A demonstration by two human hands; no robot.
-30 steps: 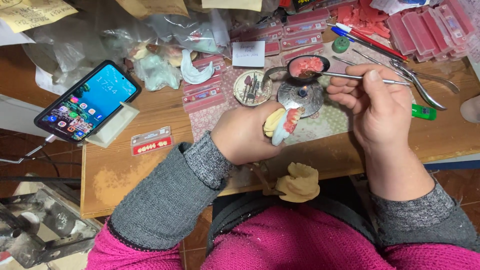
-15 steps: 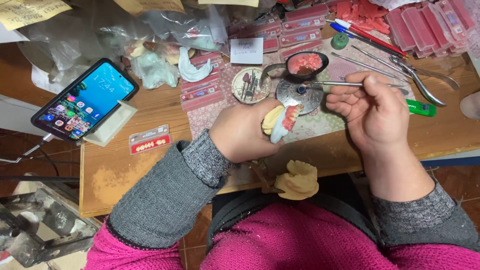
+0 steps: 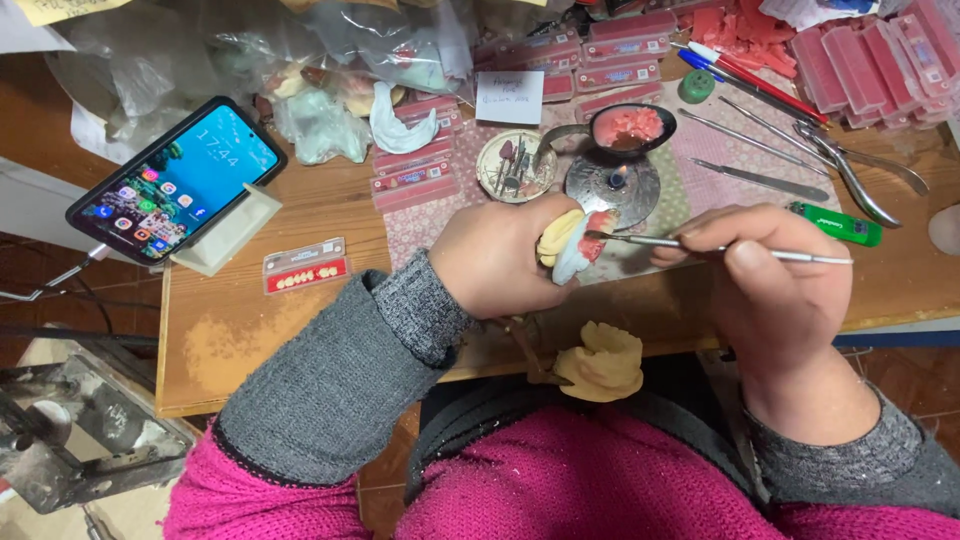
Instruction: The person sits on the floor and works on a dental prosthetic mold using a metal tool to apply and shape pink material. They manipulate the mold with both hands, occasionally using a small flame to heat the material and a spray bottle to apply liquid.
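Firmly in left hand: dental model.

Dental laboratory workbench: plaster jaw cast, tooth cards, pink wax strips, spirit burner, metal hand instruments.

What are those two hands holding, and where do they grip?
The left hand wraps around a small yellow dental cast from its back. The right hand pinches a thin metal tool along its middle, tip on the cast.
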